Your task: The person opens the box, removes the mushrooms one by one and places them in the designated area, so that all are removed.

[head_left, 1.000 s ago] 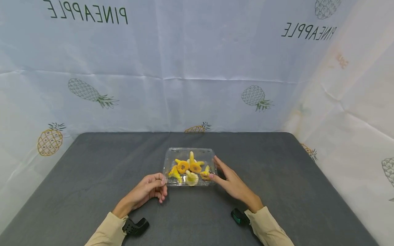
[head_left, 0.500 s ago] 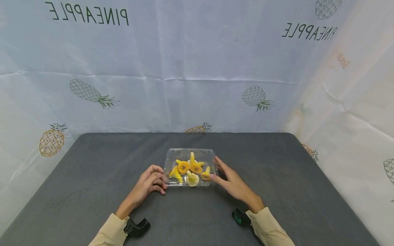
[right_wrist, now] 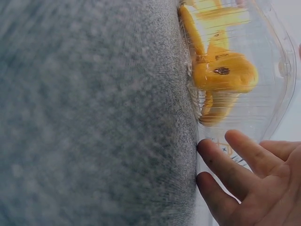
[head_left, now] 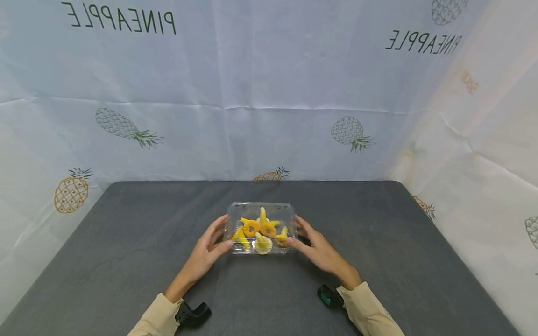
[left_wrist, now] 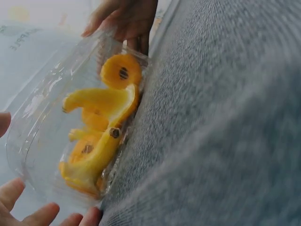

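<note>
A clear plastic clamshell box [head_left: 243, 211] rests on the dark table, holding several yellow-orange, trumpet-shaped mushrooms [head_left: 267, 228]. My left hand [head_left: 206, 247] is at the box's left side, thumb by the front corner and fingers reaching along the side. On the opposite side is my right hand [head_left: 318, 251], its thumb over the front right corner. Extended, spread fingertips [left_wrist: 42, 213] lie right beside the plastic in the left wrist view. In the right wrist view, the right hand's fingers [right_wrist: 225, 165] are loosely straight, next to the box wall [right_wrist: 277, 70].
The dark grey table [head_left: 126, 233] extends around the box on all sides. A white cloth [head_left: 269, 79] printed with pineapples hangs behind it and along the sides. Black bands with camera mounts [head_left: 192, 315] sit at both wrists, by the beige sleeves [head_left: 156, 317].
My left hand has turned from loosely curled at the front left corner to extended along the left side, thumb now at the front. The right hand and the box stay in place.
</note>
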Demonstrator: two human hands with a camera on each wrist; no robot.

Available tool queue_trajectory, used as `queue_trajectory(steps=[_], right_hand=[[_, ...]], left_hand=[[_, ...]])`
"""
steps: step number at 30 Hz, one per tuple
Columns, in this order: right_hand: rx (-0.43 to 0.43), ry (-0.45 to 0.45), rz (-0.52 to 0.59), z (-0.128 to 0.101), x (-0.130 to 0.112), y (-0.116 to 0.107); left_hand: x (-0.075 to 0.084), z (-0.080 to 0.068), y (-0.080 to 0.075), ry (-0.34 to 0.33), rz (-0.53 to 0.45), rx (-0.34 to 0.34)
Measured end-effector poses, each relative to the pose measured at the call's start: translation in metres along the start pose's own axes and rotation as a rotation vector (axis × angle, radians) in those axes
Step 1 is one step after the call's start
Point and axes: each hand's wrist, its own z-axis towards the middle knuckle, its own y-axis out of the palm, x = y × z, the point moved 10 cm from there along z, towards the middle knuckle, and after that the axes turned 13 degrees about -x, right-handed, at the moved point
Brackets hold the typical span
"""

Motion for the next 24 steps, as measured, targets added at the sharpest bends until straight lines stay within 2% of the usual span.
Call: queue_trajectory(steps=[4,8,17,24], right_hand=[[-0.016,-0.014,0.004,0.0006,-0.0005,0.0007],[-0.027,-0.015,0.019,0.0005,0.0002,0.0011],[-0.113,-0.091,0.138,-0.0014,0.0025,-0.0037],[-0.178,-0.092,0.173,-0.003,0.0068,-0.0043]], left_hand=[[0.0006,0.001,0.0054,0.016,-0.019,-0.044],[0.0,0.0011,0.0076,0.016,-0.022,-0.058],[-0.0023,0.0019,0.0107,0.002,-0.003,-0.051],[-0.0022,0.0014,0.0102,0.015,-0.005,-0.055]])
